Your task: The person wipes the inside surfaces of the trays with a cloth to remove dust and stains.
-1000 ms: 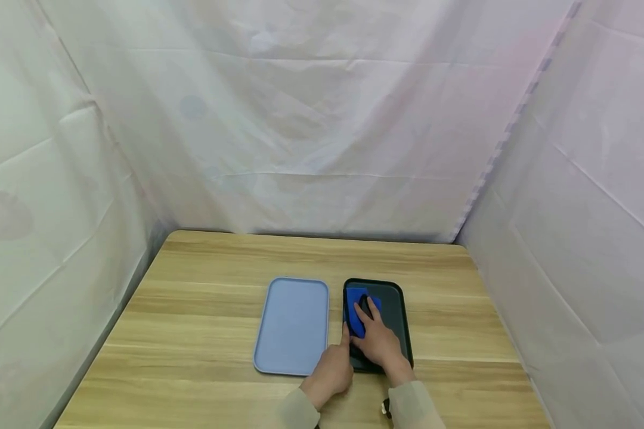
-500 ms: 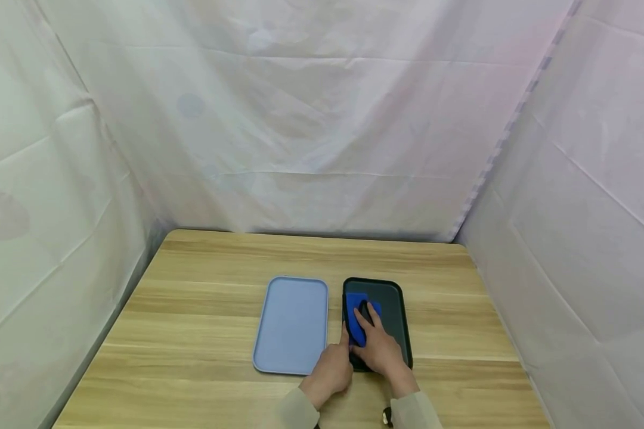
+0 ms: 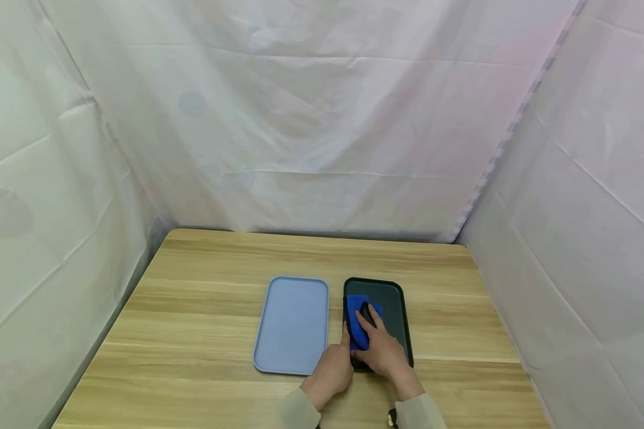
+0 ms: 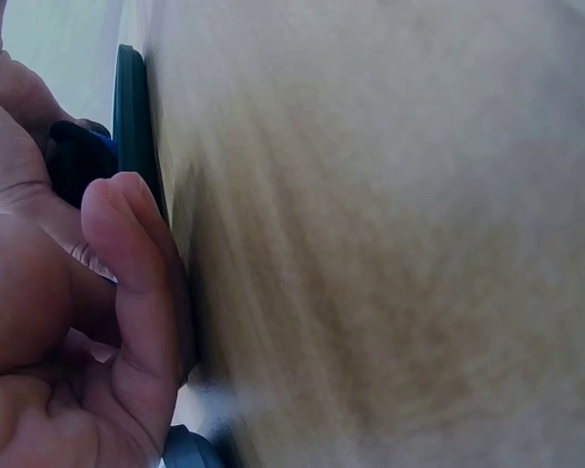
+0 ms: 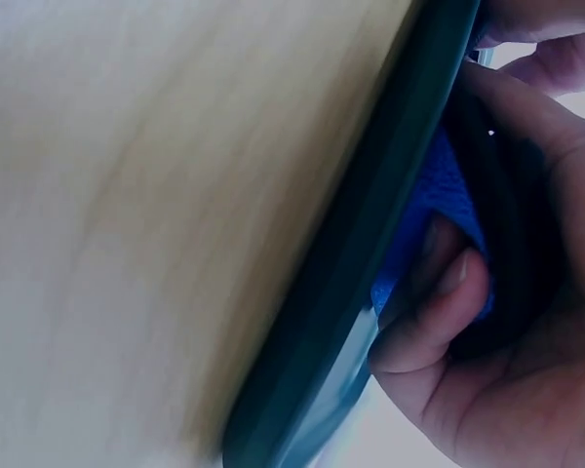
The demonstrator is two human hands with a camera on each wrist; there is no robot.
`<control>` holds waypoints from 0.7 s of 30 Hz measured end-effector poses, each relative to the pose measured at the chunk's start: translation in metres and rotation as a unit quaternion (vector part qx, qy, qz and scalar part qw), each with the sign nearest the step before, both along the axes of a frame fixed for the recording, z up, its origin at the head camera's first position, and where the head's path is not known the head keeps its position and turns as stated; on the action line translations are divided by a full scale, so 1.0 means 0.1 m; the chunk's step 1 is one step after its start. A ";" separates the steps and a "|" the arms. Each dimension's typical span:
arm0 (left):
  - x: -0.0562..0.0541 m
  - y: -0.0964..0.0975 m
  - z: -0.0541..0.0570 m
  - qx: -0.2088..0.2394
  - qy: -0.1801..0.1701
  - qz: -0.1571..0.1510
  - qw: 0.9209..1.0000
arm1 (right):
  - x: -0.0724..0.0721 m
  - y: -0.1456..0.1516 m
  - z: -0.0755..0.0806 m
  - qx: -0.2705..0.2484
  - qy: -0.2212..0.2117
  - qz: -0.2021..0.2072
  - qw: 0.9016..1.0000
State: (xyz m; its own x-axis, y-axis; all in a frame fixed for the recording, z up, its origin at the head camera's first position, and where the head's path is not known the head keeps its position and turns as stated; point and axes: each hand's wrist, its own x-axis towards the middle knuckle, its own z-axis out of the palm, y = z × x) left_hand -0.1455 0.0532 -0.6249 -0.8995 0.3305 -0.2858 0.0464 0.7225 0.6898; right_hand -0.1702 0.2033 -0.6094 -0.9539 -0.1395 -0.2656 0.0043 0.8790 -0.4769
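Note:
My right hand (image 3: 382, 350) grips a black rounded piece (image 5: 512, 229) with blue fuzzy cloth (image 3: 357, 316) under it. Thumb and fingers close around the black part, and the palm hides much of it. This cloth lies along the left side of a dark green tray (image 3: 392, 298). At that tray's left rim, my left hand (image 3: 333, 366) touches with a straight index finger while its other fingers are bent. In the left wrist view, bent fingers (image 4: 141, 292) are close to the tabletop, beside the dark tray's edge (image 4: 134, 122).
A light blue tray (image 3: 295, 322) lies left of the dark one, a narrow strip of wood between them. The wood-grain table (image 3: 193, 333) has pale fabric (image 3: 300, 119) hanging behind it and at both sides.
My right hand has slid the blue cloth and black piece a short way toward me along the dark tray. The left hand and both trays stay put.

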 end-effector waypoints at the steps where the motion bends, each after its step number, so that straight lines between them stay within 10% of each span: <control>1: 0.00 0.00 0.00 -0.001 -0.003 0.001 1.000 | 0.00 0.02 0.00 -0.001 -0.001 0.003 1.000; 21: -0.01 0.02 0.00 -0.018 -0.013 0.004 1.000 | 0.04 0.27 0.06 0.000 0.000 0.031 1.000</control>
State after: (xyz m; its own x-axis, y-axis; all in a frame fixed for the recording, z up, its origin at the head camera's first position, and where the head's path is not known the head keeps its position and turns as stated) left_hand -0.1467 0.0551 -0.6248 -0.8945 0.3121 -0.3201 0.0227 0.7468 0.6647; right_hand -0.1663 0.2300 -0.6039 -0.9435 -0.1981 -0.2655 -0.0503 0.8778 -0.4764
